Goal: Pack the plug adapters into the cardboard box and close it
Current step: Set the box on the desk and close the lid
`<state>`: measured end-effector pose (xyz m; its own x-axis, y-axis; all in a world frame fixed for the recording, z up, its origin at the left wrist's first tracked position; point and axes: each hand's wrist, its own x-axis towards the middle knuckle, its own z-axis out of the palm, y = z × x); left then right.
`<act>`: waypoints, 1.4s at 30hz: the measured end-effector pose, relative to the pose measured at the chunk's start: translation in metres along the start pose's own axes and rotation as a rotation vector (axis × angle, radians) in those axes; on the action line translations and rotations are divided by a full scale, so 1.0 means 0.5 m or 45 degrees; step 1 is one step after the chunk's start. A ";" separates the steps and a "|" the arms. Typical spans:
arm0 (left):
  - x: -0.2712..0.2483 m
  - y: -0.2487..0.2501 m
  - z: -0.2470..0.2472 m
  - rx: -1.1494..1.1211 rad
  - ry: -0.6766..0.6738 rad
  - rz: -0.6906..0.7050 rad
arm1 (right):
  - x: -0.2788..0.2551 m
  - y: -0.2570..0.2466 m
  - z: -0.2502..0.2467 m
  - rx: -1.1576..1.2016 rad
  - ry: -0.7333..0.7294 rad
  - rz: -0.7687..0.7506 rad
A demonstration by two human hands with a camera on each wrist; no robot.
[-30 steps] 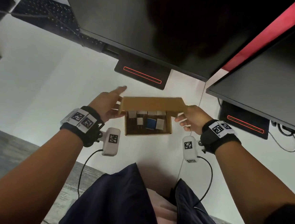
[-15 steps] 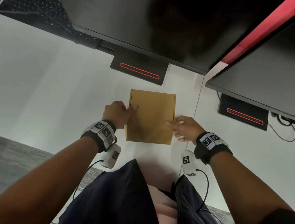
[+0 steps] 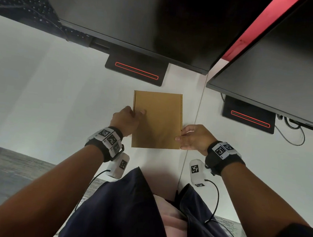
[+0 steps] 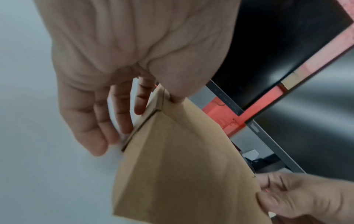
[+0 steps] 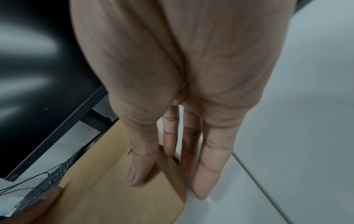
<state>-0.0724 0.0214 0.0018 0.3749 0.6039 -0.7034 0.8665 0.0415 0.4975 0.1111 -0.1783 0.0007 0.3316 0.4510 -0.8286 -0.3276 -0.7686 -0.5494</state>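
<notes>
- Nearest the camera, the person's dark garment point(image 3: 118, 209) fills the lower middle of the head view, with grey carpeted floor point(image 3: 7, 168) showing to the left below the desk edge.
- Both forearms reach forward, each with a black wrist strap bearing printed markers and a white camera pod hanging beneath on a cable.
- The white desk point(image 3: 50, 100) carries the cardboard box point(image 3: 157, 120), which lies flat with its lid down, straight ahead of the person; a seam in the desk runs just to the box's right.
- The left hand point(image 3: 126, 120) grips the box's left edge: the thumb lies on the lid, and the fingers point(image 4: 122, 112) curl down against the side wall.
- The right hand point(image 3: 195, 137) pinches the box's right edge near the front corner, thumb on the lid and fingers point(image 5: 206, 174) running down beside the wall to the desk.
- The plug adapters cannot be seen.
- Beyond the box stands a black monitor base point(image 3: 137, 70) with a red outlined slot, under a dark monitor point(image 3: 141, 14).
- A second monitor point(image 3: 287, 63) and base sit to the right, with cables behind; a keyboard point(image 3: 20, 1) lies far left.
</notes>
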 end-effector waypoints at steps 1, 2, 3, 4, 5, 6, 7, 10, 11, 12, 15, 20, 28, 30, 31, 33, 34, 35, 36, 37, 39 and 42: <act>0.000 -0.001 0.003 0.042 -0.057 0.030 | 0.002 0.003 -0.004 0.016 0.012 -0.019; -0.001 0.000 0.007 0.075 -0.123 0.068 | 0.006 0.007 -0.011 0.022 0.041 -0.036; 0.001 0.000 0.011 0.101 -0.183 0.107 | 0.007 0.010 -0.018 0.012 0.079 -0.053; 0.003 -0.001 0.015 0.128 -0.226 0.156 | 0.008 0.012 -0.024 -0.049 0.131 -0.076; 0.004 0.000 0.020 0.171 -0.248 0.200 | 0.007 0.012 -0.030 -0.191 0.208 -0.117; 0.006 0.002 0.027 0.230 -0.241 0.244 | 0.005 0.010 -0.036 -0.380 0.302 -0.179; 0.009 0.005 0.036 0.296 -0.211 0.283 | 0.003 0.008 -0.042 -0.550 0.399 -0.262; 0.009 0.023 0.063 0.384 -0.099 0.367 | 0.000 -0.003 -0.055 -0.882 0.503 -0.536; 0.008 0.030 0.073 0.394 -0.083 0.384 | 0.004 -0.005 -0.060 -1.033 0.501 -0.596; 0.006 0.038 0.084 0.401 -0.075 0.404 | 0.008 -0.006 -0.069 -1.159 0.502 -0.631; 0.008 0.054 0.109 0.407 -0.046 0.432 | 0.021 -0.001 -0.096 -1.251 0.551 -0.640; 0.009 0.077 0.143 0.348 0.053 0.535 | 0.012 0.019 -0.108 -1.427 0.765 -0.685; 0.008 0.110 0.153 0.443 0.119 0.481 | 0.004 0.031 -0.146 -1.132 0.581 -0.720; -0.001 0.114 0.147 0.504 0.127 0.441 | -0.004 0.036 -0.161 -1.114 0.499 -0.723; -0.004 0.116 0.145 0.538 0.119 0.422 | -0.008 0.037 -0.165 -1.114 0.464 -0.720; -0.009 0.122 0.141 0.598 0.105 0.400 | -0.015 0.033 -0.169 -1.095 0.439 -0.692; -0.010 0.125 0.139 0.632 0.104 0.390 | -0.018 0.031 -0.168 -1.088 0.435 -0.671; -0.013 0.129 0.137 0.670 0.109 0.380 | -0.021 0.026 -0.166 -1.096 0.433 -0.650; -0.013 0.131 0.136 0.706 0.118 0.380 | -0.024 0.022 -0.163 -1.117 0.434 -0.635; -0.015 0.135 0.133 0.736 0.126 0.380 | -0.027 0.018 -0.159 -1.137 0.442 -0.618; -0.018 0.138 0.132 0.789 0.115 0.389 | -0.032 0.012 -0.153 -1.159 0.446 -0.576; -0.013 0.137 0.124 0.882 0.075 0.438 | -0.035 0.011 -0.138 -1.174 0.500 -0.525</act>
<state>0.0050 -0.0293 0.0089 0.6592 0.5343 -0.5291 0.7198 -0.6519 0.2384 0.1645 -0.2217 0.0198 0.5775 0.7024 -0.4161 0.6113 -0.7098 -0.3499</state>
